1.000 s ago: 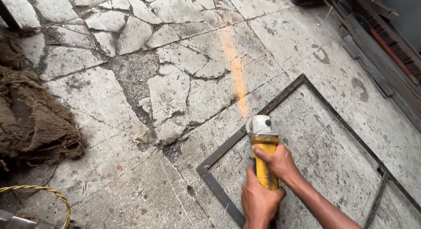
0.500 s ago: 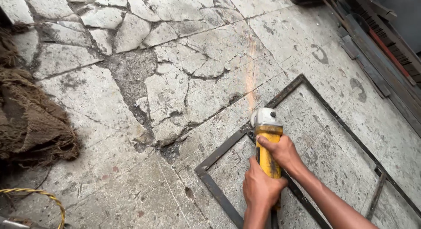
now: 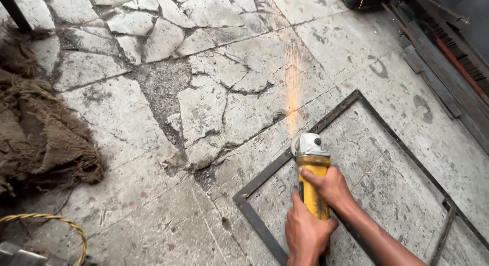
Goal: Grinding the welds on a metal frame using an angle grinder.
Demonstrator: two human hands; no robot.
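Note:
A yellow angle grinder [image 3: 311, 187] with a grey head [image 3: 307, 143] rests on the left bar of a dark rectangular metal frame [image 3: 261, 178] that lies flat on the cracked stone floor. My right hand [image 3: 332, 187] grips the grinder's body from the right, just behind the head. My left hand [image 3: 305, 234] is wrapped around the rear of the handle. An orange streak of sparks [image 3: 294, 87] shoots away from the head across the floor.
A heap of brown burlap [image 3: 38, 133] lies at the left edge. A yellow cable loop [image 3: 56, 220] lies at the bottom left. Metal bars and strips [image 3: 438, 67] are stacked along the right edge. The floor is cracked stone [image 3: 198, 103].
The grinder stays at the same spot on the frame bar in both hands. The spark streak faded half a second ago and is brighter again now. The view has shifted slightly.

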